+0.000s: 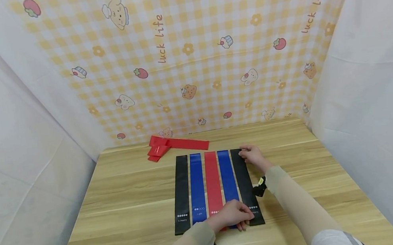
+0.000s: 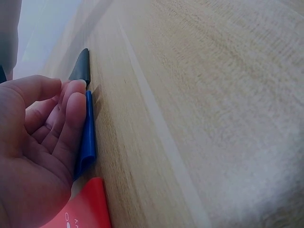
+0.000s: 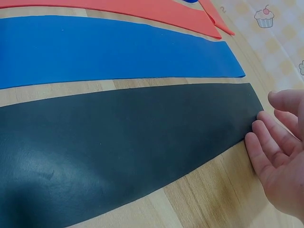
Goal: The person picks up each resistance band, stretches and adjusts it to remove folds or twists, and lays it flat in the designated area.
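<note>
Black, blue and red flat resistance bands lie side by side on the wooden table, running away from me. On the right is a black band (image 1: 243, 179); beside it come a blue band (image 1: 228, 175), a red band (image 1: 213, 184), another blue band (image 1: 197, 186) and another black band (image 1: 181, 192). My left hand (image 1: 233, 213) is over the near ends of the red and right blue bands, its loosely bent fingertips at the right black band's near end. With relaxed fingers, my right hand (image 3: 285, 147) touches that black band's far right corner.
A loosely folded red band (image 1: 188, 143) lies behind the row, near the table's back edge. Yellow checked cloth (image 1: 192, 79) hangs behind the table (image 1: 119, 210). White curtains (image 1: 375, 79) flank both sides.
</note>
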